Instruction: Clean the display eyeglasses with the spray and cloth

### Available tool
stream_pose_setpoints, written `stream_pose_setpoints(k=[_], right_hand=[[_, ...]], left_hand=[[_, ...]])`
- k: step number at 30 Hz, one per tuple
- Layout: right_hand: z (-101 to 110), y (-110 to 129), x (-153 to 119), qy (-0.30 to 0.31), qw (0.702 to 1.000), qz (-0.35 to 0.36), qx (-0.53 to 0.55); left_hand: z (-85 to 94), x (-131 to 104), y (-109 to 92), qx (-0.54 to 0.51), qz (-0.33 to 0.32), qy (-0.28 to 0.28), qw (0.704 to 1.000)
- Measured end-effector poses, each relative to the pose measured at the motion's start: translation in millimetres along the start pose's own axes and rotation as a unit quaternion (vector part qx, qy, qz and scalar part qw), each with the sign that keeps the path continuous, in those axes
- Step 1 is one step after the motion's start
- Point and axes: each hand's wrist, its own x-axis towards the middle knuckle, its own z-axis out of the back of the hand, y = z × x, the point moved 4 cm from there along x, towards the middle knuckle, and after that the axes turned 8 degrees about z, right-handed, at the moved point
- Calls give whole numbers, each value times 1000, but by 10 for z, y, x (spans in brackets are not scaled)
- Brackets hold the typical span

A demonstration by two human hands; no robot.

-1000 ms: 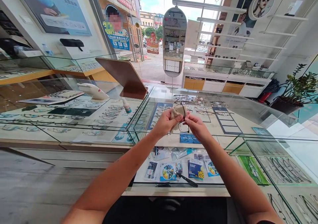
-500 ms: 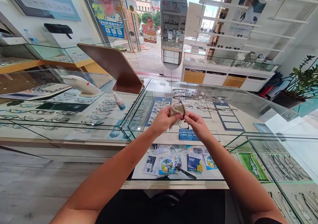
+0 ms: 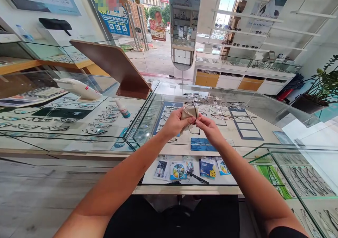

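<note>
Above the glass display counter, my left hand is closed on a folded beige cloth, which wraps part of a pair of dark-framed glasses. My right hand pinches the frame at its right side, close to the cloth. One rim hangs below the fingers. The two hands nearly meet at the glasses. Rows of other glasses and a blue card lie under the glass beneath them.
On the left stand a brown tilted board, a white curved device and a small bottle. A black pen and leaflets lie nearer me. At the right is a potted plant.
The view has shifted slightly, so the counter and its surroundings sit a little differently. Both hands keep their hold on the cloth and glasses, with only a slight change in the cloth's folds.
</note>
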Motion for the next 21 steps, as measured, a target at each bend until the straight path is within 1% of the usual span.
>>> stream_pose_setpoints(k=[4,12,18,21], right_hand=[[21,-29,57,5,1000,-3,-13],[-35,-61,119,23,999,-4,24],[-90,-73,114,33,999,-3,40],[-127,-85,97,34,998,-7,44]], left_hand=[[14,63,22,-12,-11,-13,1000],[16,126,19,-32,-32,-43,998],[-64,88,-39,-46,-53,-49,996],[-78,67,-29,-53,-42,-80,995]])
